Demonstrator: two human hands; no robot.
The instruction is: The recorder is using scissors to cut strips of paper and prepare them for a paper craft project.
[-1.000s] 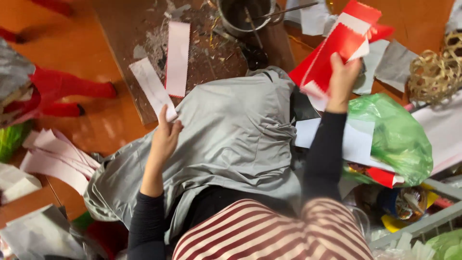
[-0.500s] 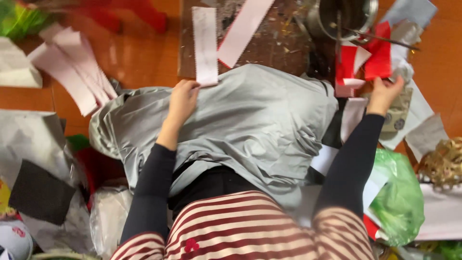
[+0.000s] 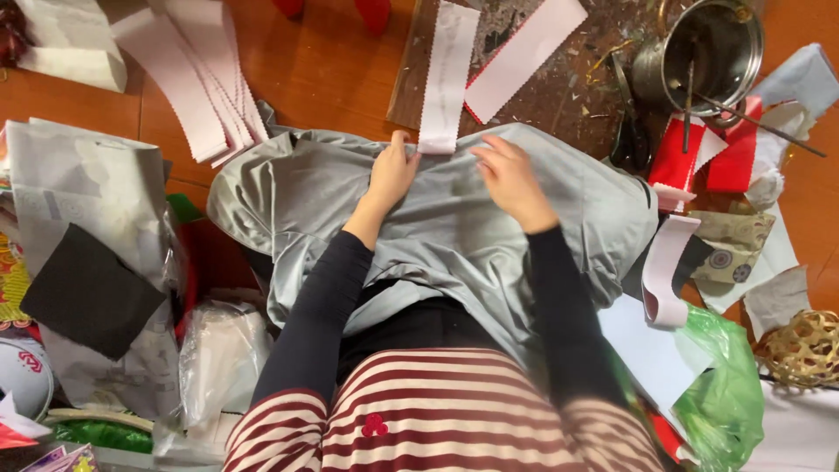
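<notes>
A grey cloth lies draped over the person's lap and spreads forward onto the orange floor. The left hand rests on the cloth's far edge, its grip pinched together on the near end of a long white paper strip with a zigzag edge; the strip runs away from the hand onto a dark, littered board. The right hand lies just beside it on the cloth, fingers spread and pressing flat, clamped on nothing. A second, wider white strip lies aslant on the board, close to the first. To the left, a fanned stack of pale strips sits on the floor, touching the cloth's corner, with grey paper sheets and a black square nearer the person. To the right stand a metal pot with sticks in it, red paper pieces, a curled white strip, a green plastic bag and a woven basket. This clutter crowds both sides of the cloth.
</notes>
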